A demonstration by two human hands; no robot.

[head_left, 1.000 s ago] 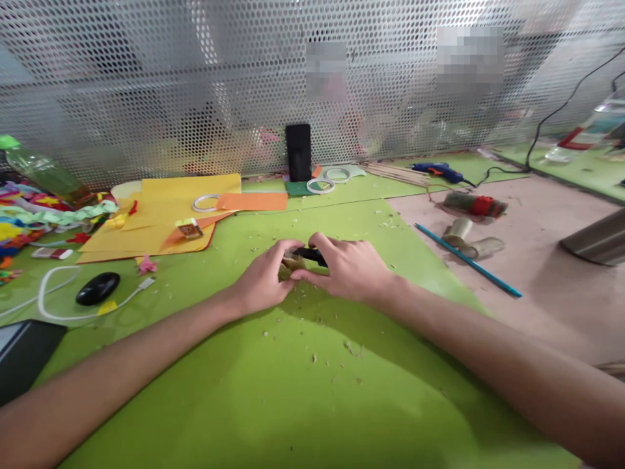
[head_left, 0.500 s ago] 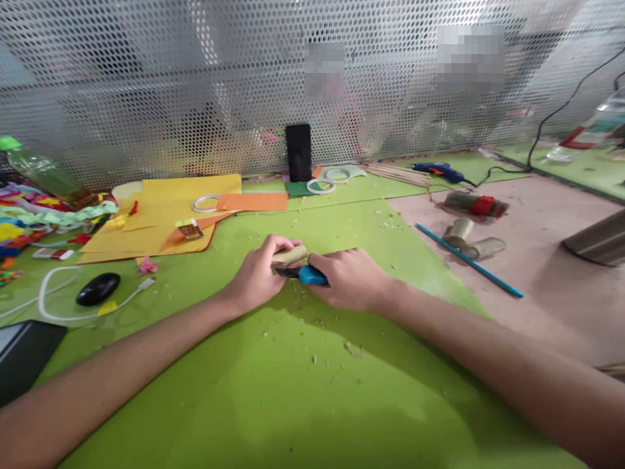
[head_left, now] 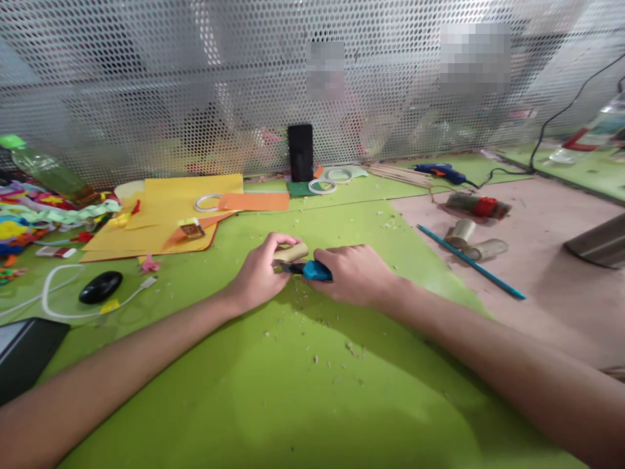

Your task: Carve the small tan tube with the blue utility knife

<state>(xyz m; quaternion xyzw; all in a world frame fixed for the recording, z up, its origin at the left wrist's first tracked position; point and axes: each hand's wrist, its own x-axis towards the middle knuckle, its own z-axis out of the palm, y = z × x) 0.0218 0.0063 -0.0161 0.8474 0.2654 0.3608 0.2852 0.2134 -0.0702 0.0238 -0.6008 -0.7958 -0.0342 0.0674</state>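
Above the green tabletop [head_left: 234,384], the left hand [head_left: 258,273] is closed around a short tan tube [head_left: 291,253], while the right hand [head_left: 359,273] grips a blue-handled cutter [head_left: 317,271], its dark front end against the tube; pale shavings [head_left: 352,350] lie scattered below.

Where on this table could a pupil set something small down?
Likely spots: the green tabletop between the left forearm and right forearm, near edge, beyond which shavings lie; and the pink surface between the teal stick and brown-grey cylinder. Crowded: left, with yellow paper sheets and black mouse.
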